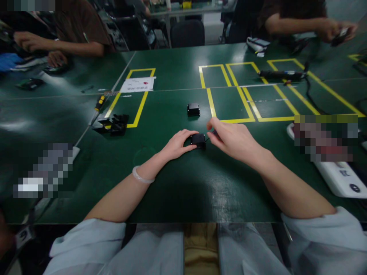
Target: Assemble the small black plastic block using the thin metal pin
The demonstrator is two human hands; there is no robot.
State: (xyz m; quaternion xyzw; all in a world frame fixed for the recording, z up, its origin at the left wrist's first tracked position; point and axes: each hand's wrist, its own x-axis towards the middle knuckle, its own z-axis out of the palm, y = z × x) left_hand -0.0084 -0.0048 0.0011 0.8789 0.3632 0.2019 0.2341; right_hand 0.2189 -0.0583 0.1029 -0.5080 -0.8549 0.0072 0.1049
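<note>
My left hand (179, 144) grips a small black box-shaped part (198, 141) from its left side, thumb and fingers closed on it against the green table. My right hand (233, 138) is closed in a pinch just right of that part. A thin dark shaft (208, 139), like a small screwdriver's, sticks out of the right fingers and points at the part's right side; its handle is mostly hidden in the hand. Beyond my hands sits a similar black box-shaped part (193, 109), which neither hand touches.
Black bracket-like pieces (116, 124) and a yellow-black screwdriver (100, 103) lie to the left. A paper sheet (138, 84) lies in a yellow-taped outline. At the far right is a black cylindrical tool (282, 75) with a cable. Across the table, two other people use their hands.
</note>
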